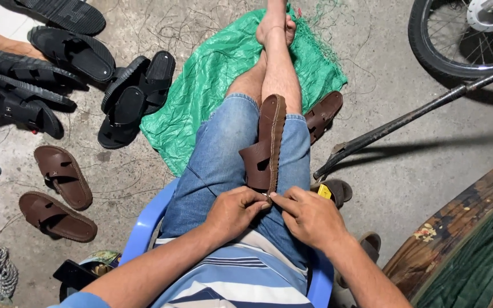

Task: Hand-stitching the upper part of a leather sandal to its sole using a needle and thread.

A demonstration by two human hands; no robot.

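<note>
A brown sandal (268, 142) stands on edge along the person's lap, sole rim up, strap facing the left thigh, held between the 2 knees w/ its far end toward the shins. This sandal is the landmark for everything else.

Left hand (235, 212) is at the sandal's near end, fingers pinched together on the sole edge. Right hand (310, 218) meets it from the other side, thumb and forefinger pinched at the same spot; fingertips of both hands are touching or nearly so. Something small and pale shows right at the pinch, too small to tell what it is.

The person sits on a blue plastic chair (146, 222), under and behind the sandal. Beyond the sandal's far end a green sack (201, 85) lies spread on the concrete under the legs. Just right of the sandal, by the right knee, a 2nd brown sandal (323, 114) lies on the floor. Well left of it, 2 more brown sandals (58, 197) lie flat, apart from each other. Farther left and up, a heap of black sandals (69, 74). Right of the sandal a dark metal bar (417, 114) slants across the floor; a wheel (452, 43) is at top right. A small yellow item (324, 191) sits just right of the near end.
</note>
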